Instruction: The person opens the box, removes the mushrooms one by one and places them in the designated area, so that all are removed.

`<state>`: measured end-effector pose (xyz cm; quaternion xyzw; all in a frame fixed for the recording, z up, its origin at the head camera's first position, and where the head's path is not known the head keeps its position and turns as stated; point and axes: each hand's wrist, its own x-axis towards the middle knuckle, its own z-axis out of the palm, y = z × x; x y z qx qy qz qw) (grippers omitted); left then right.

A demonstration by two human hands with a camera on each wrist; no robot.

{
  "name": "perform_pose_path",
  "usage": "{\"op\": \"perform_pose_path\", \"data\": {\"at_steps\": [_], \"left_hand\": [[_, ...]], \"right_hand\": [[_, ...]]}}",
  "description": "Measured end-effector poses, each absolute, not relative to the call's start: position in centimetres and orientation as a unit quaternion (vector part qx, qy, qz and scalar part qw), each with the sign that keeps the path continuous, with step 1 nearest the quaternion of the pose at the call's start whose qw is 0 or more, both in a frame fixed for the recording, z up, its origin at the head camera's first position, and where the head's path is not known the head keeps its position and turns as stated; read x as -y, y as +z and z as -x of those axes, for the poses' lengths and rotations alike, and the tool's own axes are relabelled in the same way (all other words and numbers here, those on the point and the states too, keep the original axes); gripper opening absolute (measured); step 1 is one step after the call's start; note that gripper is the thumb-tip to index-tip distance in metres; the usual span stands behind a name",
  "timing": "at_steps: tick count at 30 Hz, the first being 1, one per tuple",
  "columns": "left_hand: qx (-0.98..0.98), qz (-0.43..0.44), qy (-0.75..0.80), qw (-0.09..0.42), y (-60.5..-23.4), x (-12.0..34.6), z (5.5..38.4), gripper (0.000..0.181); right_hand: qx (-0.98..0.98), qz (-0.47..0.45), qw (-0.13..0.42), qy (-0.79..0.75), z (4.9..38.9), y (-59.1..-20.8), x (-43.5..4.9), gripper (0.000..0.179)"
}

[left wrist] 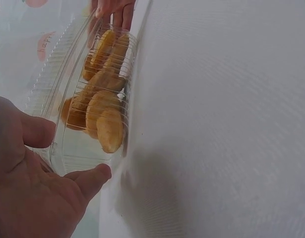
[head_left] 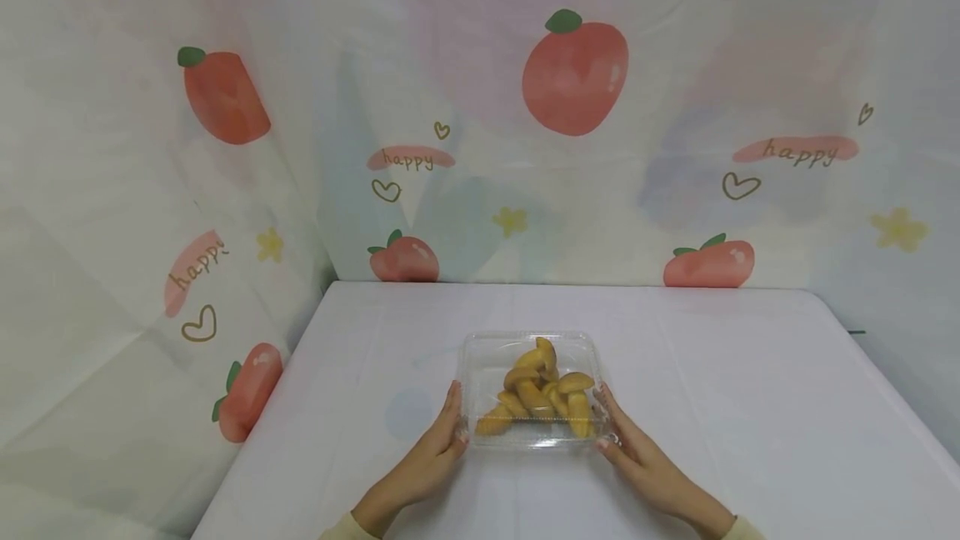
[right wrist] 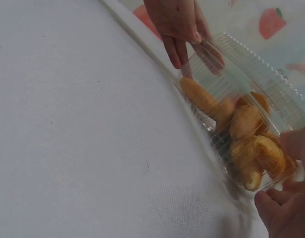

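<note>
A clear plastic clamshell box (head_left: 486,357) with ridged sides is on or just above the white table, near the middle of the head view. Inside it lie several yellow-brown mushrooms (head_left: 534,397), heaped toward the centre and right. My left hand (head_left: 431,455) grips the box's left side, with the thumb and fingers at its edge in the left wrist view. On the opposite side, my right hand (head_left: 647,463) holds the right edge between thumb and fingers. Some fingertips are hidden behind the plastic walls.
The white-covered table (head_left: 750,382) extends to both sides of the box. A patterned cloth (head_left: 480,215) with printed fruit, hearts and "happy" lettering hangs behind the table and along its left side.
</note>
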<state>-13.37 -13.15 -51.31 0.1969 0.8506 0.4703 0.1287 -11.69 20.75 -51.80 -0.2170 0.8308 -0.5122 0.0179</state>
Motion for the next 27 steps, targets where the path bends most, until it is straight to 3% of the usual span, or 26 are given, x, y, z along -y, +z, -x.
{"op": "perform_pose_path", "data": {"at_steps": [9,27], "left_hand": [[-0.857,-0.201,0.459,0.119,-51.13,13.14,13.43,0.071],[-0.853,-0.194,0.471,0.114,-50.97,13.78,13.67,0.076]], "right_hand": [[-0.863,0.18,0.014,-0.473,11.77,-51.06,-20.37,0.065],[-0.85,0.172,0.05,-0.495,11.73,-50.88,-20.81,0.073]]}}
